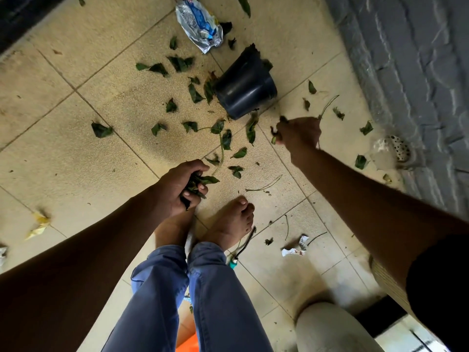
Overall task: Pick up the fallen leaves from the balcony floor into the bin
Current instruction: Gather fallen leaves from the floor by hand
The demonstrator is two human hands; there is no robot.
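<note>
Both fists are full, left hand [182, 185] and right hand [298, 134] each clutching leaves [195, 94], so best empty them into the bin [245, 88] at twelve o'clock before grabbing more.

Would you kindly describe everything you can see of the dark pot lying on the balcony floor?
The dark pot is a round, tapered container, black and glossy like plastic, tipped on its side on the beige tiled floor. Its wider end points toward the person, its narrower end away, toward the crumpled wrapper. Whether it holds anything cannot be seen. Green leaves lie against its left side and at both ends. Neither hand touches it; the right hand is close by.
</note>
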